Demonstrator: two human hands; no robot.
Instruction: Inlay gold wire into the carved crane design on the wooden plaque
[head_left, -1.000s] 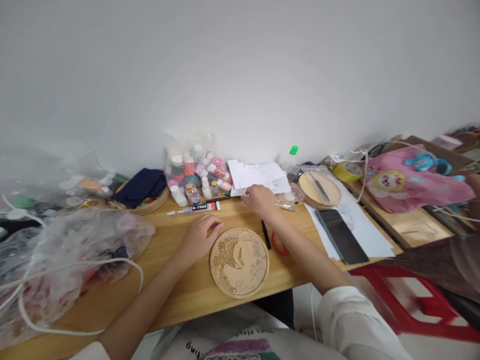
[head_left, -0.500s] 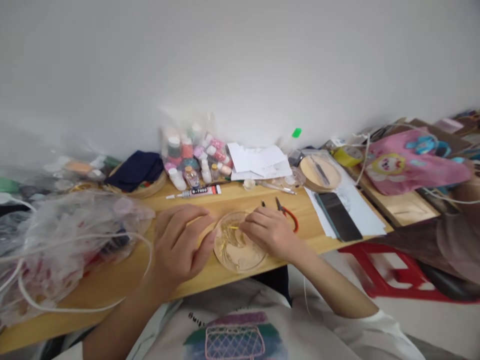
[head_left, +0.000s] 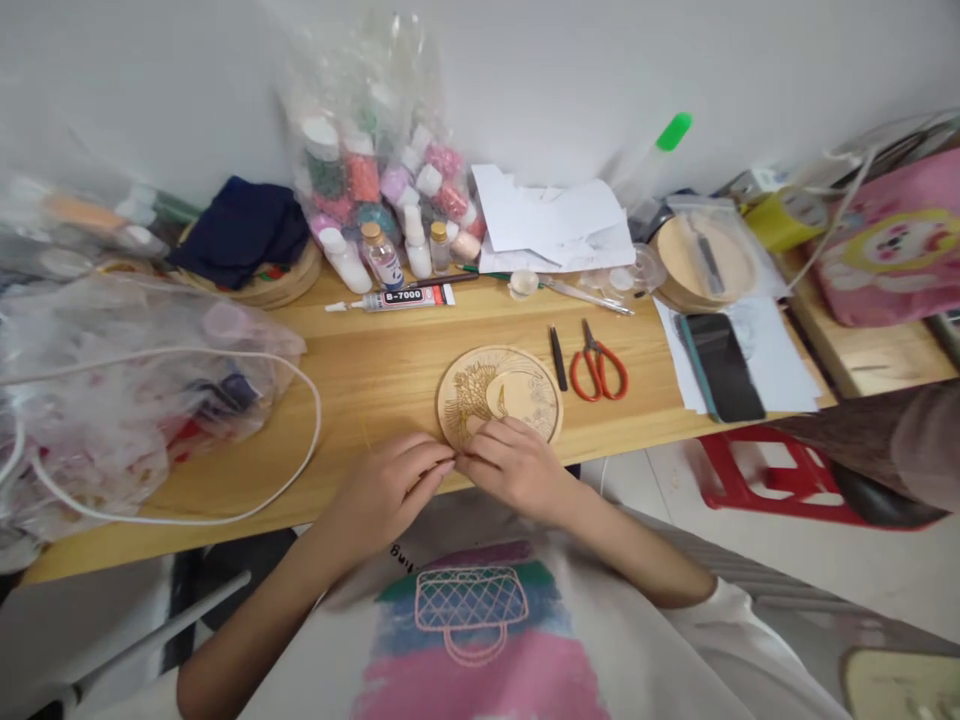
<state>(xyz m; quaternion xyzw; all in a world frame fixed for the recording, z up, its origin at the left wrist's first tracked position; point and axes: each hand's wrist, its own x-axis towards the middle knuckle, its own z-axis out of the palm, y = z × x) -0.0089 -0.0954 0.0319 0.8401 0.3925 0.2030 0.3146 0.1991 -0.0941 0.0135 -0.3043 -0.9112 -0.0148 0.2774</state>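
My left hand [head_left: 397, 485] and my right hand [head_left: 517, 465] meet fingertip to fingertip at the table's front edge, both closed in a pinch. From behind the left hand's knuckles rises a thin yellow wire [head_left: 365, 432]; it seems to run into that hand's fingers. Whatever lies between the right fingertips is too small to make out. Just beyond, partly covered by the right hand, lies a round wooden board [head_left: 540, 405] with a golden line pattern of a tree-like shape and curves. Black tweezers [head_left: 558, 358] and red-handled pliers [head_left: 598, 365] rest to its right.
Behind stand a glue tube [head_left: 412, 297], small bottles [head_left: 382, 258] and a bag of coloured jars [head_left: 361, 175]. White papers [head_left: 555, 220] lean at the wall. A phone [head_left: 724, 365] lies right; a plastic bag [head_left: 142, 380] with a white cable [head_left: 311, 440] fills the left.
My hands have come together in front of the board; the right one moved off its middle, and the spread left hand has closed. The view has tilted downward.
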